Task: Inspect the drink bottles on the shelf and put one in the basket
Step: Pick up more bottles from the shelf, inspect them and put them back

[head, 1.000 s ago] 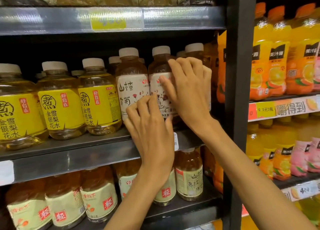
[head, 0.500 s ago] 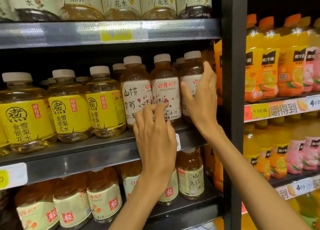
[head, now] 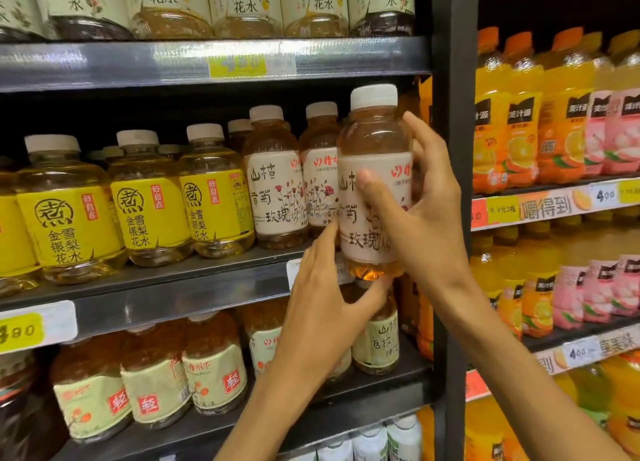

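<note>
An amber drink bottle (head: 372, 141) with a white cap and a white label hangs in front of the middle shelf (head: 180, 287), lifted clear of its row. My right hand (head: 420, 218) grips it from the right, thumb across the label and fingers behind. My left hand (head: 323, 308) cups its base from below, thumb under the bottom and fingers against the left side. Two matching white-label bottles (head: 275, 190) stand on the shelf just to the left. No basket is in view.
Yellow-label bottles (head: 145, 207) fill the left of the middle shelf. Green-label bottles (head: 211, 374) stand on the shelf below, more bottles above. A black upright post (head: 453, 183) divides off the right bay, which holds orange juice bottles (head: 519, 121) and pink ones.
My right hand has closed round the rightmost white-label bottle and pulled it off the shelf toward me. My left hand slid right and came under its base. The camera moved closer.
</note>
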Demonstrator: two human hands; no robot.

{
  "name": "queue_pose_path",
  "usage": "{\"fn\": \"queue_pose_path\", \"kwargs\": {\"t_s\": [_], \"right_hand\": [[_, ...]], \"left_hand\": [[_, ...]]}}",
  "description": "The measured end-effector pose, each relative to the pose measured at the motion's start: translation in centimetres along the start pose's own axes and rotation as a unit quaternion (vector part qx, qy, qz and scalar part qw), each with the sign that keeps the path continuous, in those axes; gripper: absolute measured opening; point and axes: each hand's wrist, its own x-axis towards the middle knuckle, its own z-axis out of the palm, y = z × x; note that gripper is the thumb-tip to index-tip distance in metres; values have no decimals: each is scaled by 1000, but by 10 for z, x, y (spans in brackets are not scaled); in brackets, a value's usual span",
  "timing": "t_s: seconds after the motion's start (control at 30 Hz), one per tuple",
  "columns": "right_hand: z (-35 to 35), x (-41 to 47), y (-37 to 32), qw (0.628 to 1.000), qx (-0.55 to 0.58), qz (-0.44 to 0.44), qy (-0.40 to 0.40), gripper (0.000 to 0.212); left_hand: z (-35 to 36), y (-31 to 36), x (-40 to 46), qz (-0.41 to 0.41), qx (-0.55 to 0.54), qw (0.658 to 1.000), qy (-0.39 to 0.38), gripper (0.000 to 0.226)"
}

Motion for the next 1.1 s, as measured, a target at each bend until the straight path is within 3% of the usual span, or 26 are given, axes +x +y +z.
{"fn": "queue_pose_path", "kwargs": {"t_s": [0.17, 0.27, 0.37, 0.47, 0.6, 0.67, 0.73, 0.87, 0.97, 1.1], "right_hand": [[-9, -12, -6, 977, 178, 98, -63, 66], [-12, -17, -7, 958, 227, 119, -125, 62], [-17, -8, -10, 915, 320, 172, -172, 48], [-15, 1, -17, 890, 336, 205, -229, 47], [-6, -5, -18, 807, 435, 261, -302, 37], [-4, -5, -19, 815, 425, 265, -290, 33], [-5, -5, -18, 849, 385, 248, -265, 29], [-8, -8, -25, 925, 261, 178, -209, 22], [-8, -10, -37, 934, 241, 192, -181, 27], [-20, -1, -41, 912, 244, 241, -226, 34]], "left_hand": [[-5, 6, -13, -79, -174, 981, -48, 78], [-10, 4, -22, -111, -229, 966, -55, 74], [-17, 3, -40, -130, -263, 953, -81, 73], [-24, 5, -57, -141, -300, 931, -152, 66], [-17, 7, -72, -146, -330, 909, -207, 55], [-14, 8, -75, -164, -356, 902, -182, 64], [-15, 11, -75, -162, -369, 902, -155, 68], [-15, 24, -69, -113, -316, 939, -72, 60], [-12, 31, -69, -125, -333, 932, -72, 60], [-19, 36, -71, -148, -441, 879, -110, 45]]}}
